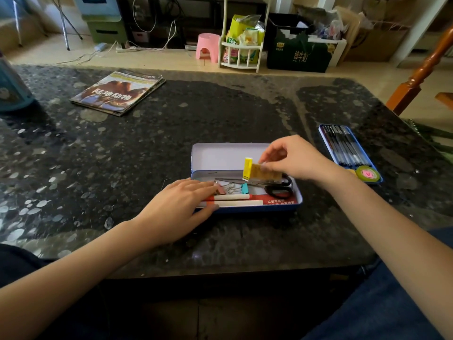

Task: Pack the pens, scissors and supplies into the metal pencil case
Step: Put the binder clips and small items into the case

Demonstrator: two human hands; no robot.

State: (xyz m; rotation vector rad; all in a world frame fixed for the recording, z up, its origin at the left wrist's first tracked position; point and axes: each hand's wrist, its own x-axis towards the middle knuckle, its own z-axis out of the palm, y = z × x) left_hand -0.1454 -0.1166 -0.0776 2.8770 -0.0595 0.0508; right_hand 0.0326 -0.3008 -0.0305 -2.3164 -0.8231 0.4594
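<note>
The blue metal pencil case [247,209] lies open in front of me, its lid [220,157] tilted back. Inside lie black-handled scissors [277,188], binder clips [234,188] and two white pens [235,200]. My right hand [289,158] pinches a yellow and tan eraser-like block [261,172] just above the case's back edge. Resting flat on the case's left end, my left hand [181,204] has its fingers on the pens.
A blue inner tray [326,141] with several black pens and a roll of tape [367,174] lies to the right. A stack of magazines [117,94] sits at the back left, a blue bottle [12,87] at the far left edge. A wooden chair [421,72] stands right.
</note>
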